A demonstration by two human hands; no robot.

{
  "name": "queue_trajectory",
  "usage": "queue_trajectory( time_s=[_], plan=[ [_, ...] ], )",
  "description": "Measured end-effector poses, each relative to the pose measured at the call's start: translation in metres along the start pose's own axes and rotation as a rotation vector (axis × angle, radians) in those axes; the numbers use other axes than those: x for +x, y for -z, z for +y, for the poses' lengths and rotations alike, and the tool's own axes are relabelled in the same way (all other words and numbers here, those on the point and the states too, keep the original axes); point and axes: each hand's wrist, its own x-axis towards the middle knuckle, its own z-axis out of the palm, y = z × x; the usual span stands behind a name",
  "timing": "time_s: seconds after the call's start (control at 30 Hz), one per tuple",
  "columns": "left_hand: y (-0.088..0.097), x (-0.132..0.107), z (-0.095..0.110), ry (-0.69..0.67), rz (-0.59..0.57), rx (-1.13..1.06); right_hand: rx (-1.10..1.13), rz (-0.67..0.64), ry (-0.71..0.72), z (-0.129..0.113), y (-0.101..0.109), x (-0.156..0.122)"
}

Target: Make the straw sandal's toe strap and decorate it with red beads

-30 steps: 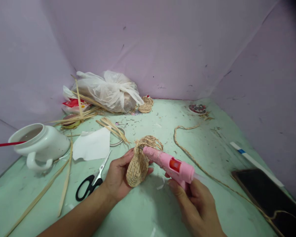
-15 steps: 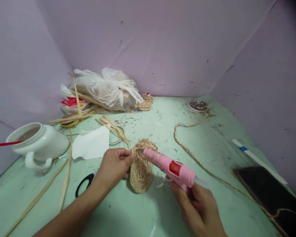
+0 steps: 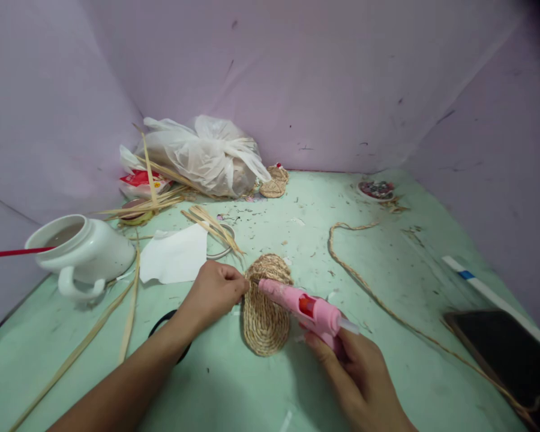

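Note:
A small woven straw slipper (image 3: 265, 324) lies on the green tabletop in front of me, its sole made of coiled cord. My left hand (image 3: 220, 290) is closed in a pinch at its upper left edge; the fingertips hide exactly which bit they grip. A pink hot glue gun (image 3: 292, 302) sits in my right hand (image 3: 357, 366), with a stub of clear glue stick out of its back end. The gun's nozzle points left across the slipper, close to my left fingertips. Black-handled scissors (image 3: 162, 321) lie partly under my left forearm.
At left stand a white pot (image 3: 90, 249) with a red stick and white paper (image 3: 175, 255). Behind are a plastic bag (image 3: 207, 156), another small slipper (image 3: 274, 182) and a bead dish (image 3: 376, 191). Braided cord (image 3: 364, 282) runs right toward a dark phone-like slab (image 3: 499, 354).
The whole view has shifted slightly. The glue gun's nozzle has come nearer my left fingertips over the slipper. Both hands keep their grips.

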Motion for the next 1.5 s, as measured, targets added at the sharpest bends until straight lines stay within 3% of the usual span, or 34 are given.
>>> queue_trajectory(
  time_s=[0.4,1.13,1.5],
  plan=[
    [0.0019,0.0017,0.0051,-0.014,-0.100,-0.047,-0.055,-0.023,0.025,0.0036,-0.0015,0.0007],
    [-0.0008,-0.0043,0.0036,-0.038,-0.051,-0.001,-0.048,-0.017,-0.001,-0.0023,0.0020,0.0003],
    [-0.0016,-0.0056,0.0064,-0.039,-0.030,-0.025,0.075,-0.071,-0.160,0.0007,0.0031,0.0012]
  ],
)
